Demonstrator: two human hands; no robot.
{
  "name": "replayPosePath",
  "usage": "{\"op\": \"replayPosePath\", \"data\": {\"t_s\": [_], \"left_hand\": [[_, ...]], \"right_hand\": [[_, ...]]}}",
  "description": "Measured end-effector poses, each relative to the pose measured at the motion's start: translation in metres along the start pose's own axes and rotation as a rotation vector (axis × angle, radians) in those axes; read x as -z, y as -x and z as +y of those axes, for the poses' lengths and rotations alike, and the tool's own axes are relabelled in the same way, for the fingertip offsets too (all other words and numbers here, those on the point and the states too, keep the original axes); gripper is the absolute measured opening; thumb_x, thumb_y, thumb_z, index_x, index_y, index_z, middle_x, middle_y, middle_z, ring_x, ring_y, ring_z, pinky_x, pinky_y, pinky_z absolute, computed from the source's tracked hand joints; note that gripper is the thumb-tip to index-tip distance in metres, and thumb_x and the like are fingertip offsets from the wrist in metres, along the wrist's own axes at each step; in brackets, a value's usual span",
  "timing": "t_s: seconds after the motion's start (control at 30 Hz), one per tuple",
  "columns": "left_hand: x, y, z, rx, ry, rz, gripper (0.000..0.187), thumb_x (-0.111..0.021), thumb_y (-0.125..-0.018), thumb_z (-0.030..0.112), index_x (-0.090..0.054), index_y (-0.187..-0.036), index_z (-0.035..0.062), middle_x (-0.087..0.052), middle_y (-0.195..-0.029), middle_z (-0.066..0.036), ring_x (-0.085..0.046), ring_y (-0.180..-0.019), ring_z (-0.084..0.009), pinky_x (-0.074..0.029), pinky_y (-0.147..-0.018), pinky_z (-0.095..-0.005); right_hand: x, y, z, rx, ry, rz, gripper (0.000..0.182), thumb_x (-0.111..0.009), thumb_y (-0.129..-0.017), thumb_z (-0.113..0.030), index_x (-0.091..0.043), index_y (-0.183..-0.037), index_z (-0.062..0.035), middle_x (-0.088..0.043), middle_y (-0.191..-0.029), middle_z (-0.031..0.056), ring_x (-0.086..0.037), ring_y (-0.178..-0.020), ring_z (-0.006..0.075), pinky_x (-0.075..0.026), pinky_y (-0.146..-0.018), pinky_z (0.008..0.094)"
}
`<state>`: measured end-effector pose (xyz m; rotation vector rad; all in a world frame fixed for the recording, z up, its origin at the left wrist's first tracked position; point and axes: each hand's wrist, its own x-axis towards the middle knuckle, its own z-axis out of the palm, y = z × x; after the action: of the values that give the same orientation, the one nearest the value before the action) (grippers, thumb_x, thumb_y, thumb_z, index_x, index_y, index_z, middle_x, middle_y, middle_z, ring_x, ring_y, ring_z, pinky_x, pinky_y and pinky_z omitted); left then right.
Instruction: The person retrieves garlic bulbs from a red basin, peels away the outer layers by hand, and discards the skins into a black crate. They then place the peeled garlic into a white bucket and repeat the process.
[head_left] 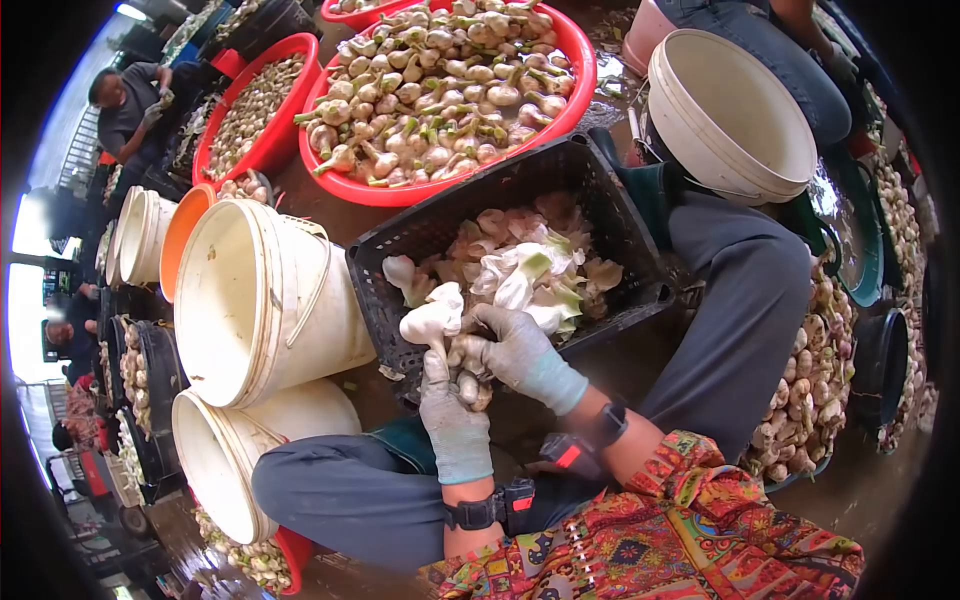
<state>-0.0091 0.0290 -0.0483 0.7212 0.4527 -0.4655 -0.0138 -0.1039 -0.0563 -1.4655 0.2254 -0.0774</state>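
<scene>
My left hand (452, 415), in a dirty grey-blue glove, is closed around the stem of a garlic bulb (434, 316) whose white skin is partly loose. My right hand (515, 355), gloved alike, has its fingers closed against the same stem, just beside the left. Both hands are over the near edge of a black plastic crate (610, 195). Inside the crate lies a heap of peeled garlic skins (520, 270), white, pink and pale green. What the right fingertips pinch is partly hidden by the fingers.
Behind the crate stands a red tub (588, 70) heaped with garlic bulbs. White buckets (225, 300) stand at left, one lying tilted below. Another white bucket (740, 110) is at upper right. Garlic bulbs (800, 390) lie heaped beside my right leg. Other people sit around.
</scene>
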Motion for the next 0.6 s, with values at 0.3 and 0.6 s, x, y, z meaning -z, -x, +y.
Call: {"op": "replayPosePath", "data": {"t_s": [0.3, 0.6], "left_hand": [[0.003, 0.001, 0.009, -0.054, 0.123, 0.065, 0.034, -0.046, -0.098, 0.032, -0.053, -0.117, 0.0052, -0.066, -0.103, -0.007, -0.049, -0.055, -0.0084, -0.037, -0.044, -0.0214], [0.007, 0.015, 0.043, -0.309, 0.313, -0.012, 0.039, -0.047, -0.097, 0.034, -0.053, -0.118, 0.0016, -0.063, -0.104, -0.011, -0.055, -0.075, -0.0204, -0.048, -0.06, -0.0301]], "right_hand": [[0.011, 0.006, -0.004, -0.227, -0.122, -0.014, 0.026, -0.069, -0.083, -0.02, -0.061, -0.097, 0.0004, -0.063, -0.08, 0.0031, -0.055, -0.064, 0.0079, -0.045, -0.053, 0.0226], [0.04, -0.004, 0.0, -0.075, 0.085, 0.259, 0.012, -0.059, -0.086, -0.013, -0.062, -0.083, -0.0021, -0.054, -0.068, -0.0012, -0.048, -0.052, 0.0074, -0.041, -0.047, 0.025]]}}
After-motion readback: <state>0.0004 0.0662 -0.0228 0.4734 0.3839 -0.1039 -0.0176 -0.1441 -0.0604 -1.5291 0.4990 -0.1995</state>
